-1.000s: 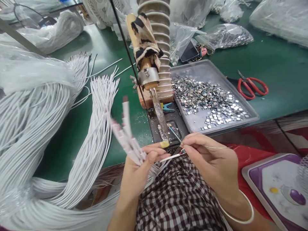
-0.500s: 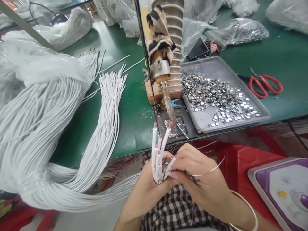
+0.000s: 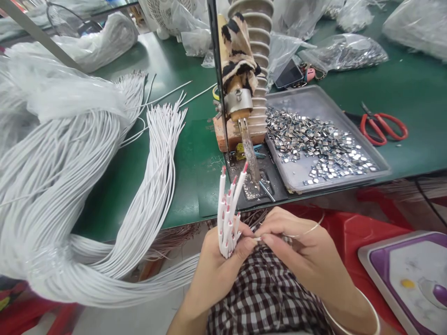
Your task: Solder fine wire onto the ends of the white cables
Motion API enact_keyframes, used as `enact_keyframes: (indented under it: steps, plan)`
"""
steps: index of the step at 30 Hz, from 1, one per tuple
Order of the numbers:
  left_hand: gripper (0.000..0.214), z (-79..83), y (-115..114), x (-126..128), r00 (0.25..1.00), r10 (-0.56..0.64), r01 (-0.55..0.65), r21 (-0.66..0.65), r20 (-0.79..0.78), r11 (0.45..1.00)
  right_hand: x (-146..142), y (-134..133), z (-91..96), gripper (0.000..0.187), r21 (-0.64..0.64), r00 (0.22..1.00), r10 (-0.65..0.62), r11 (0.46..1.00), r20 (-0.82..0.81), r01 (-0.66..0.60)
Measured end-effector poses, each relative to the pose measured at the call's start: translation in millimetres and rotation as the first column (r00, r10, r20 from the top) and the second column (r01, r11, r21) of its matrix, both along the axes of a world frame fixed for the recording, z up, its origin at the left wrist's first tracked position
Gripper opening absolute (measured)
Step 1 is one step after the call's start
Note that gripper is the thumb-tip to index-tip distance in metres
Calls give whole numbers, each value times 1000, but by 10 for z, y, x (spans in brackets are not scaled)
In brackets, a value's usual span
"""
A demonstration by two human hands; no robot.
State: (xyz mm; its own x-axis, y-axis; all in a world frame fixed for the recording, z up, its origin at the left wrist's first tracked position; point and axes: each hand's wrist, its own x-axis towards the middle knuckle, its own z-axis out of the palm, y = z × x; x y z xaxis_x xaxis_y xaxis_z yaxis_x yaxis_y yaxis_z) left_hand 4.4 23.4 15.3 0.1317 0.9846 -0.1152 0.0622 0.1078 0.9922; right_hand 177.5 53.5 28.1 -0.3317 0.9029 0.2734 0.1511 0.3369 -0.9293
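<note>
My left hand (image 3: pixel 216 267) is closed around a small bunch of white cords with red tips (image 3: pixel 228 209), which stand upright above my lap. My right hand (image 3: pixel 296 249) pinches one cord end at the bunch's lower right, and a thin wire hook (image 3: pixel 310 228) curves out from its fingers. Both hands sit just below the green table's front edge (image 3: pixel 188 211). Right above them stands a small press with a wrapped handle (image 3: pixel 239 70). A grey tray (image 3: pixel 380 163) holding several small metal clips (image 3: pixel 314 144) lies to its right.
Large bundles of white cords (image 3: pixel 70 186) cover the table's left side. Red-handled scissors (image 3: pixel 382 125) lie right of the tray. A phone (image 3: pixel 288 74) and plastic bags (image 3: pixel 345 51) sit at the back. A purple-rimmed tray (image 3: pixel 405 274) is at the lower right.
The bunch of cords swung from tilted left to upright. My right hand shifted from a single cord held out sideways to pinching an end close against the bunch.
</note>
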Motion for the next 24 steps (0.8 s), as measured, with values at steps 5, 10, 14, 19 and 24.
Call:
enact_keyframes:
  steps: [5, 10, 14, 19, 24]
  plan:
    - [17, -54, 6, -28, 1000, -6, 6, 30, 9, 1000, 10, 14, -18, 19, -50, 1000, -9, 999, -20, 8]
    - [15, -94, 37, -22, 999, -31, 28, 80, 38, 996, 24, 28, -49, 17, -231, 998, 19, 972, -61, -32]
    - [17, -149, 52, -8, 998, -43, 37, 96, 56, 995, -4, 29, -31, 21, -351, 1000, 11, 936, -11, -14]
    - [16, -233, 60, -20, 984, 15, -29, 80, 179, 996, 140, 176, 7, 27, -214, 995, -27, 976, 100, 48]
    - [14, -280, 59, 14, 956, 159, -169, 19, 246, 986, 540, 668, -46, 24, 379, 461, -604, 784, 651, 492]
